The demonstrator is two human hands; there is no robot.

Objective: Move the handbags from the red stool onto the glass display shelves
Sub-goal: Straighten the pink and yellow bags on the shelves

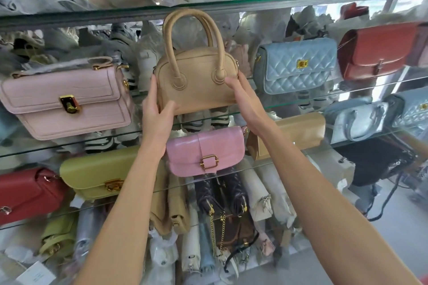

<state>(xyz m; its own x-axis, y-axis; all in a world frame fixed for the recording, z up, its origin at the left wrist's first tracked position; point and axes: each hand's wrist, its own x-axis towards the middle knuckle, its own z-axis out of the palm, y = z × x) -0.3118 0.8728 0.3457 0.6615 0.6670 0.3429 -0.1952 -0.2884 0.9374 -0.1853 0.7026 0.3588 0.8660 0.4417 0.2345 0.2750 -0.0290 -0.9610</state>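
Step in hand: placing a handbag on the shelves, as I read it; the tan handbag (196, 76) is up at the middle glass shelf (347, 90), between the pale pink flap bag (67, 102) on its left and the quilted blue bag (296, 65) on its right
Left hand: the left hand (157, 109) clasps the tan handbag's lower left corner, thumb across the front face, fingers up its side edge
Right hand: the right hand (243, 95) holds the bag's right end, thumb laid on the front near the handle base; the other fingers are hidden behind the bag
Where the bag sits: upright, both handles standing tall and nearly reaching the shelf above (301, 0); its base looks level with the glass edge, though I cannot tell whether its weight already rests there
Below it: a pink buckle bag (203, 152) and a yellow bag (99, 173) on the next shelf down
Red stool: not in sight from here
Next move, my guess: settle the base fully on the glass, square it in the gap so it touches neither neighbour, then let go with both hands gently so it stays upright
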